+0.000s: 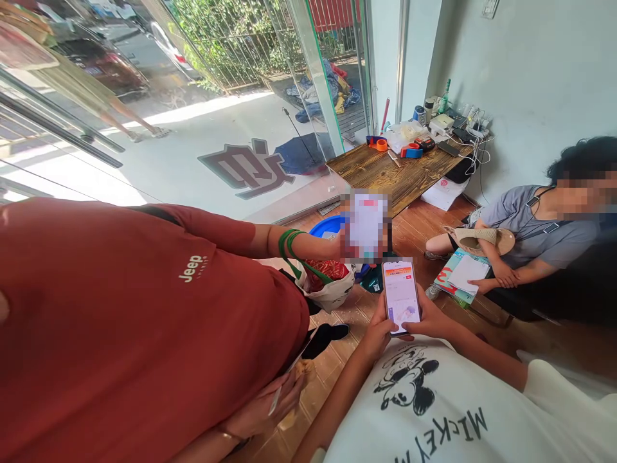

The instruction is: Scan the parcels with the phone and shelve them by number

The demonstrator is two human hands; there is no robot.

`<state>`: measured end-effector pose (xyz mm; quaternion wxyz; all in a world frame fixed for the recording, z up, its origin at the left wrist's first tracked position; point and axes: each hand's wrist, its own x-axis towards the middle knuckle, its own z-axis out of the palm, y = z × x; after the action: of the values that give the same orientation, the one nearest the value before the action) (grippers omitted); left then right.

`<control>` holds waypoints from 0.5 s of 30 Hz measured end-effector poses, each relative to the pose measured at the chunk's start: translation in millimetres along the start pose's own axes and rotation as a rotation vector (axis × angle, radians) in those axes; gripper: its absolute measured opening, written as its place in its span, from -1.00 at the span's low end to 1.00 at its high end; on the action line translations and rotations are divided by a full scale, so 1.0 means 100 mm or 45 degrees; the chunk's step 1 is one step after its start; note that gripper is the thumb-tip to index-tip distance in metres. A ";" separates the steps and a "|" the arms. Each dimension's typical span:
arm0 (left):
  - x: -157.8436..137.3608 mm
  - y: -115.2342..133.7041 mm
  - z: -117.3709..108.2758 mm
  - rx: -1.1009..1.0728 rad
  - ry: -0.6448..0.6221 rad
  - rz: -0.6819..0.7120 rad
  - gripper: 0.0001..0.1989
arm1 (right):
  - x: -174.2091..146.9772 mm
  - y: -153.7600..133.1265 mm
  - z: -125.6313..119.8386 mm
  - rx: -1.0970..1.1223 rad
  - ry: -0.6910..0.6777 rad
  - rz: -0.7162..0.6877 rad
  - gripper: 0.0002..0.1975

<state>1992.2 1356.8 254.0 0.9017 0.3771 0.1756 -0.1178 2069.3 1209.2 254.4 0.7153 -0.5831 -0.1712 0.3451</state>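
Observation:
A smartphone (pixel 401 299) with a lit screen is held upright in front of my white printed shirt. My left hand (pixel 380 331) wraps round its lower left side, the thumb on the lower part of the screen. On the other side my right hand (pixel 429 315) grips its lower right edge, its thumb also near the bottom of the screen. Just beyond my phone, a person in a red shirt holds out a device (pixel 366 225) whose screen is blurred out. That person's other hand (pixel 284 395) holds a thin light-coloured object low down.
A cloth bag (pixel 332 289) with green straps hangs from the red-shirted person's arm. Behind stands a wooden table (pixel 371 170) bearing tape dispensers, cables and small items. At right sits a person with a straw hat (pixel 486 241) and papers (pixel 467 273). Glass doors (pixel 231 116) stand left.

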 end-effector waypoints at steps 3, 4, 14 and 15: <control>-0.05 0.04 0.00 0.063 -0.010 -0.018 0.16 | 0.03 0.02 -0.01 0.110 0.034 0.059 -0.27; -0.06 0.06 0.01 0.081 -0.002 -0.027 0.16 | 0.05 0.04 -0.01 0.153 0.072 0.085 -0.34; 0.06 -0.14 -0.13 0.105 -0.059 -0.011 0.22 | 0.25 0.12 0.03 0.293 0.412 0.215 -0.53; 0.07 -0.18 -0.15 0.082 -0.071 -0.007 0.22 | 0.26 0.12 0.04 0.267 0.436 0.211 -0.51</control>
<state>1989.4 1354.9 229.8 0.8933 0.4020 0.1476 -0.1365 2081.5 1230.4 240.1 0.7597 -0.5678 0.0381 0.3147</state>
